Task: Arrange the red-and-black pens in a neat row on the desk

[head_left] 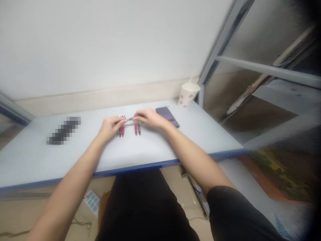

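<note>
Grey, slim and nearly level — that's the pen (130, 118) you've got, over the middle of the surface (130, 152), well in from the blue front edge. Your left hand (109, 127) pinches the paler end, thumb against fingertips; your right hand (146, 117) pinches the darker grey end. One grip on each end, likely so neither can twist or slip unchecked, and both forearms come in across the front edge, which probably helps steady them.

Now look below the fingers: a left cluster of pens (122, 131), red and dark, lies partly under your left hand, so you can't count it surely. Under your right hand, a red pen (135, 129) and a dark pen (139, 129) lie side by side, points to the front edge — lined up, perhaps, to be kept sorted within easy reach.

Off toward the right, a phone (165, 114) lies flat near the far edge, partly behind your right arm, and a paper cup (188, 94) stands at the far right corner, seemingly out of elbow range. Towards the left edge, a dark object (64, 131) is too pixelated to name.
</note>
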`<state>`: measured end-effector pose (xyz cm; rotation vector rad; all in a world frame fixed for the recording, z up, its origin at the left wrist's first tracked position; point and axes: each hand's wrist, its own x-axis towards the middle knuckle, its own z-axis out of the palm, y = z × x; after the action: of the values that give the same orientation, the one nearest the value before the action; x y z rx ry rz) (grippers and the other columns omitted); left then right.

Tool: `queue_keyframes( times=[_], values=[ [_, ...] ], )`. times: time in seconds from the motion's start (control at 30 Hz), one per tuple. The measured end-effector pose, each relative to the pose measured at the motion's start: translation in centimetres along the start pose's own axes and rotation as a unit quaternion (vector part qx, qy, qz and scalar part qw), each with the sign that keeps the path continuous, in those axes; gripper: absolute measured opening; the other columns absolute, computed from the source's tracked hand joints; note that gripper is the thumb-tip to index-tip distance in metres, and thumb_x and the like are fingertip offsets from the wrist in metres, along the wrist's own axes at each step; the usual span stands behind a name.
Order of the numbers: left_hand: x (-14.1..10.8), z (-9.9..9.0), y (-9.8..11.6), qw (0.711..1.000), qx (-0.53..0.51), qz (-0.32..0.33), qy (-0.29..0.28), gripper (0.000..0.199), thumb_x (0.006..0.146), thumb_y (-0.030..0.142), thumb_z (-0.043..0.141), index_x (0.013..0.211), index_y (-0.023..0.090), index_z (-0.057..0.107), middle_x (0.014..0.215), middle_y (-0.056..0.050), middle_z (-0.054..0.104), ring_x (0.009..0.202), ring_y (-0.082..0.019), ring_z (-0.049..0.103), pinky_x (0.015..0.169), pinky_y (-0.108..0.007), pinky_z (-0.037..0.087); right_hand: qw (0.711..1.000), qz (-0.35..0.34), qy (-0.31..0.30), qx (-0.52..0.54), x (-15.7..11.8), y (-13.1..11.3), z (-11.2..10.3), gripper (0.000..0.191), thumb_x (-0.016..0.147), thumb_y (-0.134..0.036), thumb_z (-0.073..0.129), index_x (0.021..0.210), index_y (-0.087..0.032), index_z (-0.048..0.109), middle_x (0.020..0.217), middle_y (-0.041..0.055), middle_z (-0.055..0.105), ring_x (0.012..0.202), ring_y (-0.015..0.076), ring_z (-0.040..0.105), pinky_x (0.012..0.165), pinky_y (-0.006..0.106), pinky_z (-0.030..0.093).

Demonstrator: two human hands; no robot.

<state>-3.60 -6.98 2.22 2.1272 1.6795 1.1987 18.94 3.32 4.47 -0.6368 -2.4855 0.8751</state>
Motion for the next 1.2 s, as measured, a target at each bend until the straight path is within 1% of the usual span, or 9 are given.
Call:
queue_keyframes(
  times=[0.1, 0.27, 0.47, 0.57, 0.67, 0.8, 0.93, 1.03, 1.2],
  values=[
    [-0.1, -0.2, 0.1, 1.000, -0.025, 0.003, 0.008, 0.026, 0.092, 0.041, 0.063, 0.085, 0.024, 0.081, 0.087, -0.006, 0.078, 0.079, -0.023, 0.070, 0.076, -0.036, 0.052, 1.000, 0.008, -0.030, -0.001, 0.0, -0.1, -0.1, 0.043, 0.105, -0.044, 0.046, 0.076, -0.015, 0.061, 0.066, -0.0002, 0.053, 0.064, 0.0124, 0.043, 0.068, 0.027, 0.032],
    [-0.1, -0.3, 0.5, 0.999, -0.046, 0.012, 0.010, 0.024, 0.090, 0.042, 0.067, 0.084, 0.025, 0.083, 0.083, -0.006, 0.078, 0.075, -0.022, 0.069, 0.076, -0.037, 0.053, 0.998, 0.030, -0.053, 0.013, -0.1, -0.6, -0.4, 0.046, 0.106, -0.042, 0.046, 0.070, -0.016, 0.057, 0.059, -0.0026, 0.045, 0.058, 0.0108, 0.038, 0.065, 0.026, 0.032],
    [0.2, -0.1, 0.8, 0.988, -0.090, -0.045, 0.118, 0.029, 0.085, 0.046, 0.075, 0.095, 0.020, 0.082, 0.093, -0.008, 0.080, 0.085, -0.022, 0.071, 0.080, -0.034, 0.056, 0.993, 0.057, 0.002, 0.101, -0.3, -1.1, -0.4, 0.043, 0.105, -0.045, 0.046, 0.077, -0.016, 0.058, 0.059, -0.0032, 0.050, 0.054, 0.0101, 0.042, 0.061, 0.025, 0.033],
    [0.6, -0.2, 0.1, 0.974, -0.128, -0.072, 0.174, 0.038, 0.088, 0.051, 0.071, 0.102, 0.017, 0.078, 0.092, -0.008, 0.078, 0.077, -0.019, 0.070, 0.076, -0.032, 0.056, 0.991, 0.069, 0.033, 0.109, -0.1, -0.6, -0.2, 0.044, 0.105, -0.047, 0.045, 0.075, -0.016, 0.057, 0.059, -0.0024, 0.052, 0.055, 0.0098, 0.043, 0.062, 0.024, 0.034],
    [1.1, -0.4, -0.7, 0.960, -0.171, -0.097, 0.199, 0.041, 0.084, 0.054, 0.075, 0.096, 0.016, 0.073, 0.083, -0.006, 0.074, 0.070, -0.016, 0.068, 0.074, -0.031, 0.056, 0.992, 0.062, 0.023, 0.112, -0.1, -0.2, 0.1, 0.045, 0.103, -0.050, 0.048, 0.077, -0.015, 0.060, 0.062, -0.0015, 0.054, 0.057, 0.0102, 0.045, 0.063, 0.025, 0.035],
    [1.4, -0.4, -1.1, 0.938, -0.267, -0.126, 0.183, 0.051, 0.071, 0.055, 0.086, 0.098, 0.015, 0.068, 0.077, -0.003, 0.070, 0.068, -0.015, 0.069, 0.074, -0.031, 0.057, 0.992, 0.019, -0.018, 0.125, -0.2, -0.2, 0.3, 0.045, 0.097, -0.055, 0.057, 0.082, -0.014, 0.066, 0.074, 0.0015, 0.061, 0.067, 0.0120, 0.051, 0.069, 0.026, 0.039],
    [1.2, 0.3, -0.4, 0.926, -0.334, -0.134, 0.113, 0.058, 0.066, 0.051, 0.092, 0.105, 0.017, 0.065, 0.070, 0.000, 0.069, 0.065, -0.017, 0.069, 0.072, -0.033, 0.059, 0.988, -0.008, 0.016, 0.150, -0.1, -0.4, 0.7, 0.038, 0.094, -0.050, 0.065, 0.110, -0.015, 0.069, 0.083, 0.0018, 0.065, 0.075, 0.0137, 0.057, 0.073, 0.027, 0.042],
    [0.9, 1.3, 0.5, 0.922, -0.354, -0.139, 0.080, 0.052, 0.068, 0.049, 0.091, 0.099, 0.018, 0.063, 0.073, -0.001, 0.071, 0.067, -0.018, 0.071, 0.072, -0.034, 0.060, 0.978, -0.004, 0.001, 0.210, 0.1, -0.7, 1.5, 0.045, 0.089, -0.043, 0.072, 0.123, -0.016, 0.062, 0.076, -0.0016, 0.063, 0.070, 0.0131, 0.057, 0.068, 0.026, 0.044],
    [0.7, 2.2, 0.8, 0.935, -0.318, -0.141, 0.076, 0.039, 0.079, 0.049, 0.081, 0.095, 0.018, 0.063, 0.073, -0.003, 0.071, 0.065, -0.018, 0.070, 0.061, -0.031, 0.057, 0.955, 0.011, -0.022, 0.294, 0.2, -1.4, 3.0, 0.037, 0.087, -0.024, 0.067, 0.122, -0.019, 0.056, 0.065, -0.0081, 0.055, 0.053, 0.0089, 0.050, 0.053, 0.021, 0.042]
  ],
)
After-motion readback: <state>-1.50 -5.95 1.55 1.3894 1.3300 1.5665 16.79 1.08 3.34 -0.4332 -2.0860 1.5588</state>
